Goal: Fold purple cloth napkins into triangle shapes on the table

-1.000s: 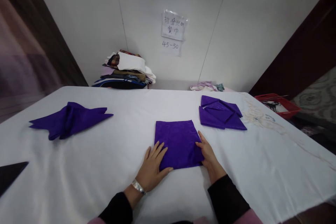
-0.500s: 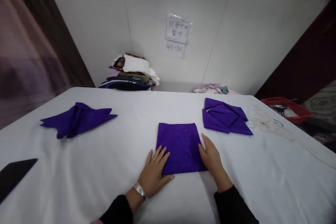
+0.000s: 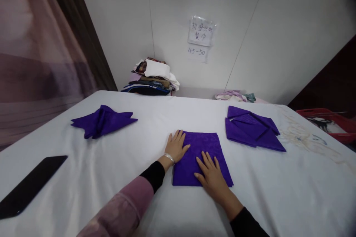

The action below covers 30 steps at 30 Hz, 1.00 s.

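A purple cloth napkin [image 3: 191, 172], folded into a square, lies flat on the white tablecloth in front of me. On its far left corner rests my left hand [image 3: 177, 146], fingers spread and a silver bracelet at the wrist. My right hand [image 3: 211, 176] lies open across the napkin's near right part, palm down. Back on the left sits a purple napkin folded into a pointed, winged shape [image 3: 102, 121]. Another purple napkin with overlapping angular folds [image 3: 253, 127] lies flat at the back right.
A black flat slab [image 3: 33, 185] lies at the left of the table [image 3: 150, 118]. Behind the table are a pile of folded clothes [image 3: 155, 76] and some pink and green cloth [image 3: 236, 96]. A red basket [image 3: 330, 122] stands at far right; a handwritten sign [image 3: 200, 33] hangs on the wall.
My left hand has moved from the napkin's near left corner up to its far left corner. The right hand has gone from the right edge onto the napkin. The view has turned left.
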Each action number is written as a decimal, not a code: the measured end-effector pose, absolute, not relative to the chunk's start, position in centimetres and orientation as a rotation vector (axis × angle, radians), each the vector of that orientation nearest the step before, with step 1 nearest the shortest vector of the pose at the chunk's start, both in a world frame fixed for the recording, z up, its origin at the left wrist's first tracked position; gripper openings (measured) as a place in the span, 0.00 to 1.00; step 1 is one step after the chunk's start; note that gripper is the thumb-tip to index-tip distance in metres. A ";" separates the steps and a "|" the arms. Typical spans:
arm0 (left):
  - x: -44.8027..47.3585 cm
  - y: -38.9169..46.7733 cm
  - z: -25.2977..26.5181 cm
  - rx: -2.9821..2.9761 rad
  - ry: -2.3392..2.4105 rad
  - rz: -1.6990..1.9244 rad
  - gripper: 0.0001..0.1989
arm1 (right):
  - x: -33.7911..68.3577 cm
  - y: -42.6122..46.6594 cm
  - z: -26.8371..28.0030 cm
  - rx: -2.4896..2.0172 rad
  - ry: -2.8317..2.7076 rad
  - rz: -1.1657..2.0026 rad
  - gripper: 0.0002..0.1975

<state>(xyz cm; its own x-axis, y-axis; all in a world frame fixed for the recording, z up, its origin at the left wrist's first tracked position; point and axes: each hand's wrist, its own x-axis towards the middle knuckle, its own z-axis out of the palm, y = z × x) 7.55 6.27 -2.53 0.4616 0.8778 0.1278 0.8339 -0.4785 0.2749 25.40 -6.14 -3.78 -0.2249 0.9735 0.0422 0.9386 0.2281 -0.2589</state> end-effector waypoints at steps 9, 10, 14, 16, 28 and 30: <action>7.5 7.3 -3.8 2.509 1.545 0.285 0.32 | 25.0 -6.0 -2.3 -1.860 -2.285 0.342 0.28; 7.5 7.5 -3.6 2.495 1.546 0.279 0.32 | 25.1 -6.0 -2.3 -1.857 -2.281 0.349 0.28; 7.5 6.4 -2.6 2.387 1.683 0.369 0.32 | 25.2 -6.0 -2.4 -1.839 -2.278 0.374 0.28; 7.4 4.3 -2.3 2.455 1.665 0.474 0.31 | 25.3 -6.0 -2.5 -1.834 -2.277 0.379 0.29; 7.4 -2.5 -4.6 2.747 1.321 0.346 0.33 | 25.7 -6.2 -2.7 -1.847 -2.270 0.296 0.28; 7.5 -2.4 -4.4 2.745 1.317 0.351 0.33 | 26.8 -6.5 -3.0 -1.908 -2.250 0.251 0.29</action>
